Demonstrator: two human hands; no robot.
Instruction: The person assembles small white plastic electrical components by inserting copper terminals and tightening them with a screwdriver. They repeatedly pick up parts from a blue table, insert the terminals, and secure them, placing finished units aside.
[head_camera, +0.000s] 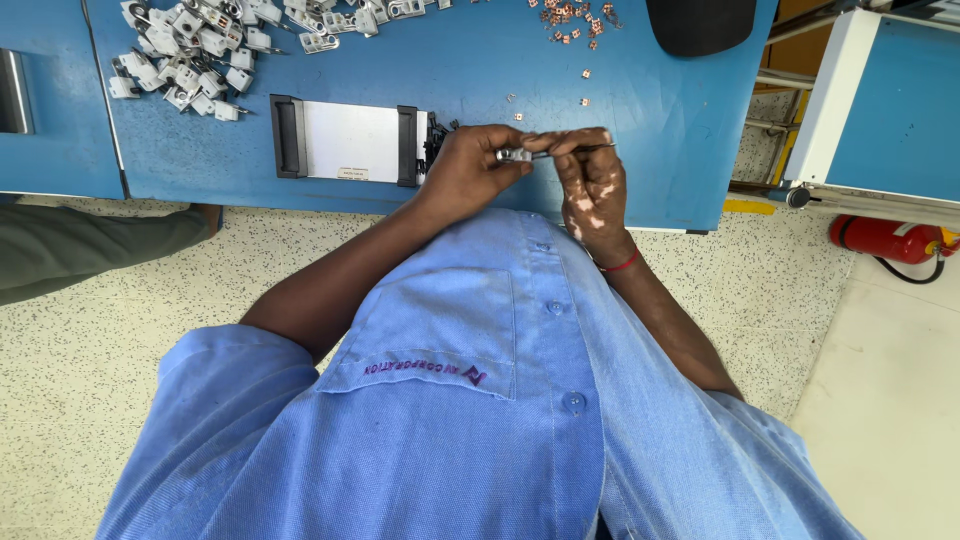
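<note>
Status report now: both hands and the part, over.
Left hand pinches small metal part. Right hand holds thin tool at it. Nothing between them.

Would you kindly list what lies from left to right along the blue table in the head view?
Pile of small white metal parts → white flat tray with black end handles → left hand → right hand → black rounded pad.

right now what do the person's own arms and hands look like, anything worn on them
Both arms are bare below short light-blue shirt sleeves. The left hand wears nothing. The right hand is ungloved too, with a thin red band around its wrist. No watch or rings show.
</note>
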